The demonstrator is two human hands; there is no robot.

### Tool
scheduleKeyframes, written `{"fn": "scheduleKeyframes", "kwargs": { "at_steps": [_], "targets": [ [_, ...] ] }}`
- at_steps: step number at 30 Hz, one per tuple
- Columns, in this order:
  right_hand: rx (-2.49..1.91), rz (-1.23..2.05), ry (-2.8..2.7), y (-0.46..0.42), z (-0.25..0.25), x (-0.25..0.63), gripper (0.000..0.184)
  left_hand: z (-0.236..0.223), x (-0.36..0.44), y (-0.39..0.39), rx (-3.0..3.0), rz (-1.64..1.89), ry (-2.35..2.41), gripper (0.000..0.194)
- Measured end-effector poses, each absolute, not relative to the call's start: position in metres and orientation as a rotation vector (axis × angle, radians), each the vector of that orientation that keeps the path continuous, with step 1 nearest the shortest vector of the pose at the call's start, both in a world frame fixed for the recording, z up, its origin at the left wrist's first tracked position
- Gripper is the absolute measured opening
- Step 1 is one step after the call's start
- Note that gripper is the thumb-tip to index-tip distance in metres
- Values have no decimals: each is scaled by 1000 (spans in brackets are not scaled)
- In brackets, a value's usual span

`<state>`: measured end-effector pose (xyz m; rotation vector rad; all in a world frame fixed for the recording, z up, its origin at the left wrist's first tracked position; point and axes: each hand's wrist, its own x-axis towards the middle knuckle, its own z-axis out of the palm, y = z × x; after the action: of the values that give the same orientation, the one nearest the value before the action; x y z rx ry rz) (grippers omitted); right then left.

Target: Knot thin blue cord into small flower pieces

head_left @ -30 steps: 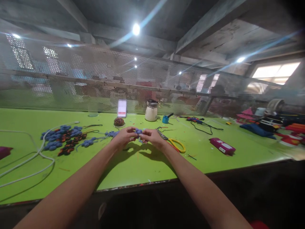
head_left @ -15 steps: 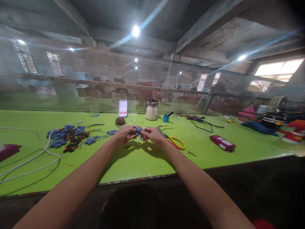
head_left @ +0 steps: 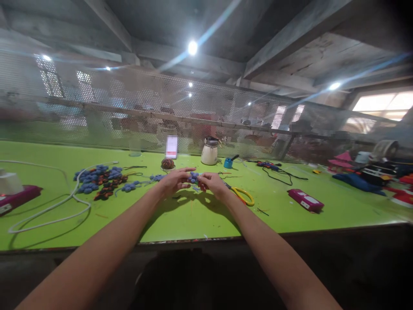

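Observation:
Over the green table (head_left: 193,219), my left hand (head_left: 174,181) and my right hand (head_left: 213,184) meet fingertip to fingertip. Between them sits a small blue knotted cord piece (head_left: 193,176), pinched from both sides. Both hands hover a little above the tabletop and cast a shadow under them. Yellow-handled scissors (head_left: 241,194) lie just right of my right hand. A pile of blue and orange-black knotted pieces (head_left: 98,180) lies to the left of my left hand.
A white cable (head_left: 54,206) loops at the left beside a magenta box (head_left: 17,199). Another magenta box (head_left: 305,200) lies at right. At the back stand a phone (head_left: 171,147), a cream jar (head_left: 209,154), a cord ball (head_left: 167,163) and black cords (head_left: 277,170). A mesh screen borders the table.
The view has shifted slightly right and down. My hands stay together on the blue piece, with the left fingers now stretched a little further over it.

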<state>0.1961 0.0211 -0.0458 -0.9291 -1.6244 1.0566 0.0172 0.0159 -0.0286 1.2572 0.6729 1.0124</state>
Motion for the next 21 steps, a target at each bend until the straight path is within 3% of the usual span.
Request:
{"fn": "scheduleKeyframes", "kwargs": {
  "at_steps": [3, 10, 21],
  "targets": [
    [-927, 1033, -1657, 19, -45, 196, 28, -29, 18, 15, 1343, 1034, 710, 44],
    [-957, 994, -1769, 13, -42, 196, 23, -39, 21, 23, 1537, 1102, 796, 31],
    [-914, 1090, -1707, 12, -40, 197, 23, -34, 15, 20, 1384, 1043, 626, 57]
  ]
}}
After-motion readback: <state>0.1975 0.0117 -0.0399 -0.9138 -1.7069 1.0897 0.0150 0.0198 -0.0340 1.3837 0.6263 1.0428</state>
